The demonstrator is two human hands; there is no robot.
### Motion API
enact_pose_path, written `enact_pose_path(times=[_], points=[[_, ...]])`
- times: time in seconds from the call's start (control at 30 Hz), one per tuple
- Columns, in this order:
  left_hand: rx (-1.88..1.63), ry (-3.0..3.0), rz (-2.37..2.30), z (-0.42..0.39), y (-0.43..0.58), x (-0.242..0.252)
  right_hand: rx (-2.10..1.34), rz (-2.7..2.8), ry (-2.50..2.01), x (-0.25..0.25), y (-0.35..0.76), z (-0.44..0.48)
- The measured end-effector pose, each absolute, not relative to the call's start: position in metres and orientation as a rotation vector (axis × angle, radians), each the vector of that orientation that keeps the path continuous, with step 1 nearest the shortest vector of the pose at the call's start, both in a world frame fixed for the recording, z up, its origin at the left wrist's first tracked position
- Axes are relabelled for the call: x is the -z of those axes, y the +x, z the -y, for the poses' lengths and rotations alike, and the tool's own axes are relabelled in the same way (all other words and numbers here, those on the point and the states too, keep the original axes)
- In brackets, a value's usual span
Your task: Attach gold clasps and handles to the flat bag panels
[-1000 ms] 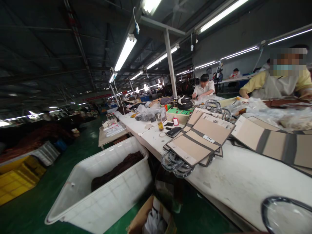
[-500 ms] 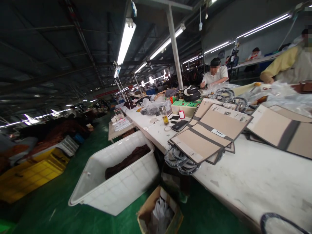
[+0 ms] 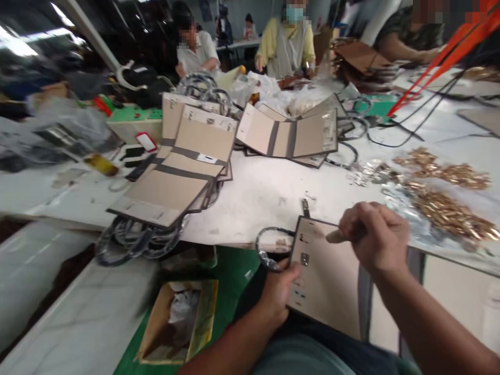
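While the left hand (image 3: pixel 279 294) clamps the lower left edge of a tan bag panel (image 3: pixel 328 276), thumb on its face and fingers curled behind, I note the panel sits tilted over the lap, its top edge at the near rim of the white table (image 3: pixel 273 192); a black loop handle (image 3: pixel 265 247) juts from its upper left corner, just above that hand; small metal fittings show down the panel's left side.

I record the right hand (image 3: pixel 377 237) as a closed fist round a pale stub (image 3: pixel 334 237); the stub's tip touches the upper part of the panel; I cannot tell what kind of tool it is.

On the table, left of centre, lies a stack of like panels (image 3: pixel 183 166) with handles hanging off the edge; behind it, an opened panel with grey bands (image 3: pixel 289 135); to the right, a heap of brass-coloured hardware (image 3: pixel 441 208); a green box (image 3: pixel 135 122) stands at the far left.

A cardboard box (image 3: pixel 175 323) sits on the green floor below; across the table I see a person in yellow sleeves (image 3: pixel 287 41) and a person in a white shirt (image 3: pixel 197 49).
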State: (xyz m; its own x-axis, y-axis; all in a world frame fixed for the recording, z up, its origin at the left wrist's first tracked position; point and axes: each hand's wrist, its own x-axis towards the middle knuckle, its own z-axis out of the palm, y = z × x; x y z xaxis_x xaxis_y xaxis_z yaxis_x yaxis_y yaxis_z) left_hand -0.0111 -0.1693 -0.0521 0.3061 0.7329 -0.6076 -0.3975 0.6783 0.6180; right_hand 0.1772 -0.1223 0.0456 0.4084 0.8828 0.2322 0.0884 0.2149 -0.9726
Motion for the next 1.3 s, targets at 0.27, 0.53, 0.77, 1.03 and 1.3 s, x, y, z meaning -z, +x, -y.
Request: enact_pose_path(times=[0.27,0.53,0.77,1.03,1.3], points=[[-0.800,0.367,-0.983,0.159,-0.007,0.042,-0.834,0.585,-0.949,-0.023,0.171,0.119],[-0.832,0.341,-1.057,0.152,0.001,0.036,-0.945,0.415,-0.881,-0.024,0.160,0.120],[-0.840,0.338,-1.053,0.152,0.003,0.039,-0.908,0.529,-0.896,-0.012,0.139,0.120],[-0.841,0.333,-1.018,0.154,0.002,0.041,-0.856,0.919,-0.958,-0.037,0.133,0.121],[-0.856,0.320,-0.996,0.155,0.001,0.044,-0.826,1.076,-1.064,-0.033,0.125,0.126]])
